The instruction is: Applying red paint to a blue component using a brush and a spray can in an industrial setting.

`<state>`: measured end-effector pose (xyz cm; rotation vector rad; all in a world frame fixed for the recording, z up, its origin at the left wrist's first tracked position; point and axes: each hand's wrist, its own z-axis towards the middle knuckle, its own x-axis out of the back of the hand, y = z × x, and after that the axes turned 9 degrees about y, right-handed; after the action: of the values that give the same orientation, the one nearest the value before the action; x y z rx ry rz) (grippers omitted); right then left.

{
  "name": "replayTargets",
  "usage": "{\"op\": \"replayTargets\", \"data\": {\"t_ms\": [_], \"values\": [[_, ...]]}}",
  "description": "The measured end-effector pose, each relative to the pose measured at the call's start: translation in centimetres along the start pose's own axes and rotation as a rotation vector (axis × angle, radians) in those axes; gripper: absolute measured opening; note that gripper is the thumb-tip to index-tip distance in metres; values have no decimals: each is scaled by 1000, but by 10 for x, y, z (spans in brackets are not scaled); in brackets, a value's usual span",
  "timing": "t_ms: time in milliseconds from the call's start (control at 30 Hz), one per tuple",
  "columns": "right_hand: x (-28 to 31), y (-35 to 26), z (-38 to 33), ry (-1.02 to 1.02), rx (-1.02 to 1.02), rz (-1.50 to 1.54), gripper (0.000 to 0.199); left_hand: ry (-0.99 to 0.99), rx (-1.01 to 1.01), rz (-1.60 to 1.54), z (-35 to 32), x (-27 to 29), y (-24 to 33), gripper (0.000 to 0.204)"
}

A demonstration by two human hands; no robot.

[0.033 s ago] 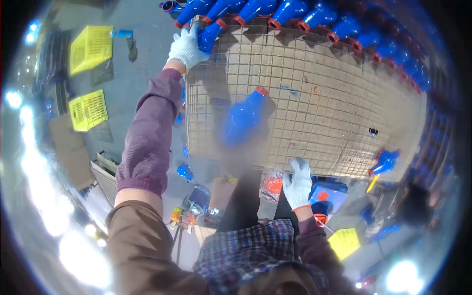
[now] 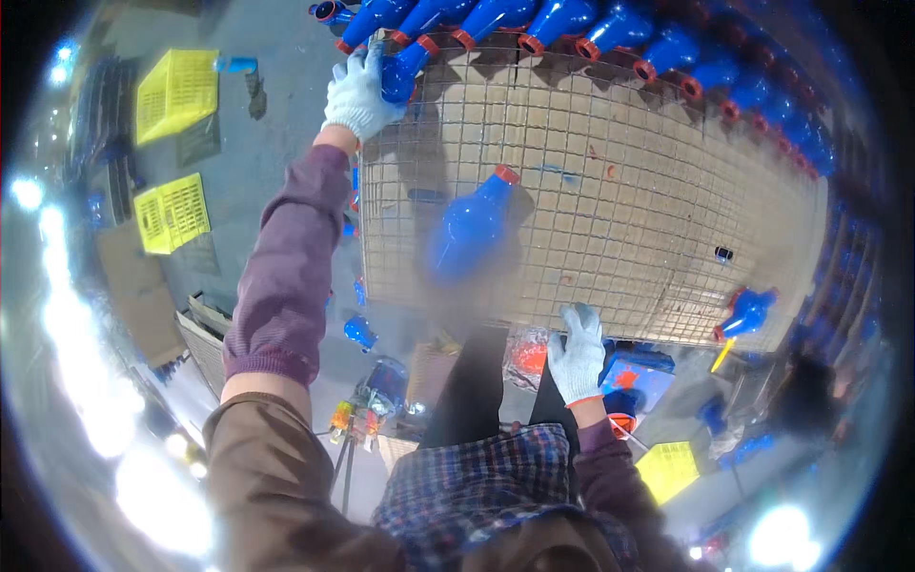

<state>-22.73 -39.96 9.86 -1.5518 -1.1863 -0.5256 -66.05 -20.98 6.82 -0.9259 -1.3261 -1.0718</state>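
Observation:
My left hand (image 2: pixel 360 95), in a white knit glove, is closed around a glossy blue bottle-shaped part with a red rim (image 2: pixel 408 69) at the far left corner of a wire-mesh-topped table (image 2: pixel 572 229). The palm side and thumb are partly hidden. Beyond it runs a row of similar blue parts (image 2: pixel 558 24) with red-rimmed necks pointing at me. Another blue part (image 2: pixel 469 227) lies on the mesh at left of centre, its lower end blurred. My right hand (image 2: pixel 577 355), gloved too, rests at the near table edge with fingers stretched out and holds nothing.
A blue fitting with red ends (image 2: pixel 746 313) sits at the table's right, beside a yellow stick (image 2: pixel 723 356). A small black piece (image 2: pixel 723 255) lies on the mesh. Yellow crates (image 2: pixel 177 95) stand on the floor at left; a yellow container (image 2: pixel 667 472) is low at right.
My left hand and forearm have shifted very slightly toward me, with the hand still at the same blue part. My right hand has barely moved.

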Motion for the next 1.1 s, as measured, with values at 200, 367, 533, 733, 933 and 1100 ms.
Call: {"op": "replayTargets", "data": {"t_ms": [200, 367, 533, 733, 933, 1100], "values": [[0, 6, -4, -37, -95, -6, 40, -359, -101, -333, -161, 26, 88, 92], [7, 1, -14, -6, -78, 19, 43, -313, 148, -370, -164, 21, 144, 92], [15, 16, -21, 11, -139, 34, 41, -294, 123, -448, -131, 37, 149, 82], [12, 12, -23, 77, -127, 47, 41, -158, -148, -170, -42, 7, 94, 82], [8, 4, -28, 68, -173, 47, 40, -148, -225, 39, 15, 3, 87, 75], [9, 21, -33, 124, -68, -64, 33, -177, -364, 26, 31, -4, 103, 76]]}}
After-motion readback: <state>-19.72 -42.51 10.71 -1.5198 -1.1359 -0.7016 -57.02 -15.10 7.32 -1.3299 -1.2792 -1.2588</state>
